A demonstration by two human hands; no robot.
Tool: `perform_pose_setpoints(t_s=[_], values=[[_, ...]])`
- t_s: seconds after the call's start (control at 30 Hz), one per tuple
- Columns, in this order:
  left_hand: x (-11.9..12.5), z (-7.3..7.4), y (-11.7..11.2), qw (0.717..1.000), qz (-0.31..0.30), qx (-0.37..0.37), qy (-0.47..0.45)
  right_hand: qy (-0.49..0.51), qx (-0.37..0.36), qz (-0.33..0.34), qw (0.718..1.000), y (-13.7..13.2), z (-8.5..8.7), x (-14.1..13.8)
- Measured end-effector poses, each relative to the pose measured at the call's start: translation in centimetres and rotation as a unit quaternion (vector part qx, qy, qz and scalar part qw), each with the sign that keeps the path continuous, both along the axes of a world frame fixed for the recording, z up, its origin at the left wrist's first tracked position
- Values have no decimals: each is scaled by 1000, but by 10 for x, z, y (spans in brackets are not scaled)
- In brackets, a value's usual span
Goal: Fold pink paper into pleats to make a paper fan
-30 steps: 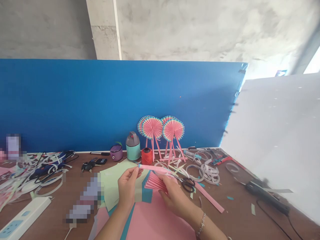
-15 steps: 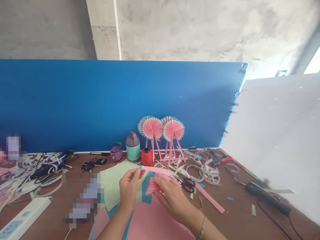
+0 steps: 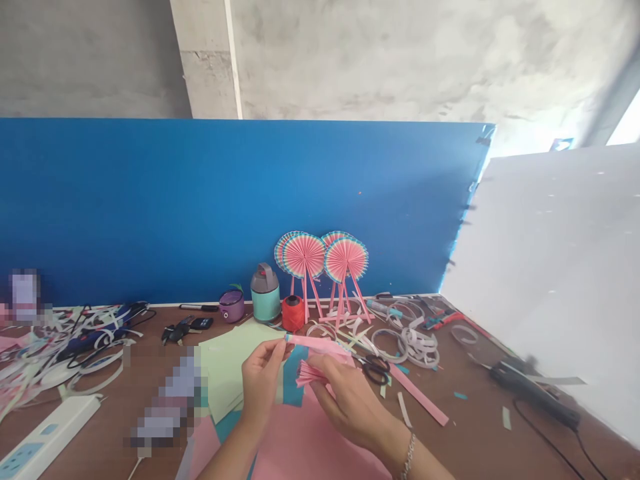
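My left hand [image 3: 261, 375] pinches the blue-tipped left end of a pink pleated paper strip [image 3: 320, 344]. Its folds run across to my right hand [image 3: 345, 400], whose fingers and thumb are closed around a bunched stack of pleats. Part of the pleated paper is hidden behind the right fingers. Below both hands lie pink sheets [image 3: 305, 443], with light green sheets [image 3: 225, 363] and teal paper beside them. Just right of my right hand rest black-handled scissors [image 3: 376, 369].
Pink paper fans [image 3: 305, 256] on stick legs stand against the blue partition [image 3: 150, 213]. In front are a red thread spool [image 3: 293, 313], a teal flask [image 3: 265, 297] and a purple pot [image 3: 232, 307]. Paper strips [image 3: 420, 347], a glue gun [image 3: 537, 393] and a power strip [image 3: 50, 437] flank the hands.
The pleats in my right hand have been squeezed into a narrower bundle. My left hand has shifted slightly right, still pinching the end. A pale strip near my right wrist shows more fully.
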State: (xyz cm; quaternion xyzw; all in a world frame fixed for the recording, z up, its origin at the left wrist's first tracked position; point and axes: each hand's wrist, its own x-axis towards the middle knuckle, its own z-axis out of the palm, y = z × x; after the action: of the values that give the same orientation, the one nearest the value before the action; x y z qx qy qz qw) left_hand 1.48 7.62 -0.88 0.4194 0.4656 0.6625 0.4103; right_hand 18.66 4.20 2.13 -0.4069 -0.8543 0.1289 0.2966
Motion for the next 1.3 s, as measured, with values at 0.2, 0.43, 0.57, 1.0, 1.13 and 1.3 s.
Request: perform_pose_setpoints(t_s=[0.2, 0.43, 0.57, 1.0, 1.13, 1.3], values=[[6, 9, -8, 1000, -4, 21, 14, 94, -14, 13, 995, 1, 1, 1], [10, 7, -17, 994, -27, 79, 74, 246, -137, 36, 959, 9, -1, 2], [13, 6, -20, 989, -44, 96, 108, 255, -178, 56, 949, 5, 5, 5], [11, 3, -16, 991, -29, 84, 96, 220, -198, 88, 951, 0, 10, 14], [10, 1, -14, 991, -20, 86, 96, 218, -202, 97, 950, 1, 10, 12], [11, 1, -14, 991, -9, 87, 101, 197, -197, 125, 952, 0, 10, 8]])
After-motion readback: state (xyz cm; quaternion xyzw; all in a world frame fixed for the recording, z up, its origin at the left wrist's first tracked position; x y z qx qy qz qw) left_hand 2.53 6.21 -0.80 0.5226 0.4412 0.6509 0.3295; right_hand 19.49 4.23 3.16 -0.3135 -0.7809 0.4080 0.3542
